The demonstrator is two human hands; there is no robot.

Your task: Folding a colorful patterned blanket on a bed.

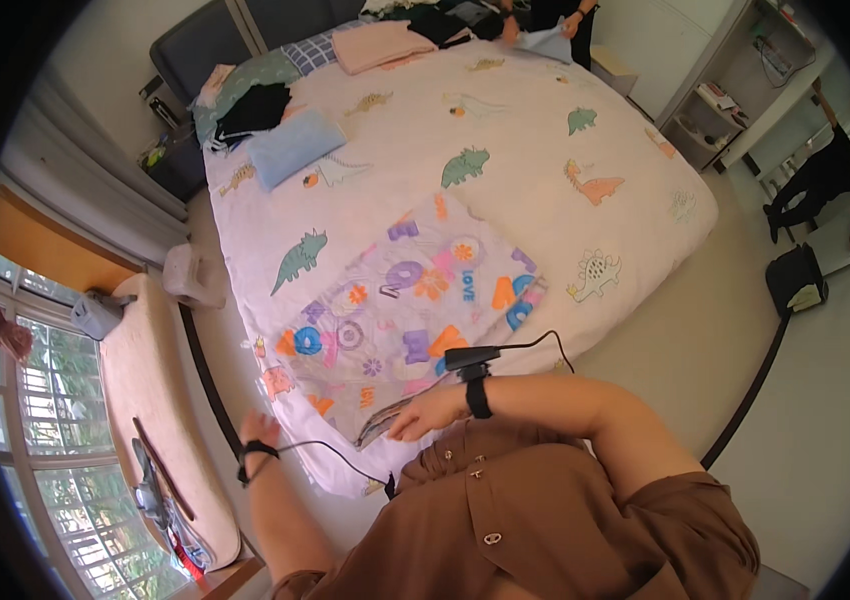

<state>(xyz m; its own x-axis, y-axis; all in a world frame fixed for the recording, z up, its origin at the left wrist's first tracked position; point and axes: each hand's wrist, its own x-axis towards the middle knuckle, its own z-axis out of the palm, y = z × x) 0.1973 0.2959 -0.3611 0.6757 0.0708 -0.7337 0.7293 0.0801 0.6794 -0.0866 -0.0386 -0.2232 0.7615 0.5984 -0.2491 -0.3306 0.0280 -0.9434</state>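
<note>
A thin pale cloth (415, 290) printed with colourful letters and flowers lies spread at an angle over the near part of the bed. At its near corner is a dark, streaked edge or fold. My right hand (427, 412) rests by that corner, fingers stretched toward the left and touching it or just over it. My left hand (261, 430) is off the cloth, beside the bed's left edge; motion smears its fingers. Black straps with cables circle both my wrists, and a small black device (472, 357) sits by the right one.
The bed has a pale dinosaur-print cover (535, 130). A folded light-blue cloth (295, 148), a black garment (255, 110) and a pink folded cloth (382, 45) lie toward its head. Another person's hands (573, 22) hold a grey-blue cloth (547, 44) at the far side. A padded window ledge (145, 370) runs along the left.
</note>
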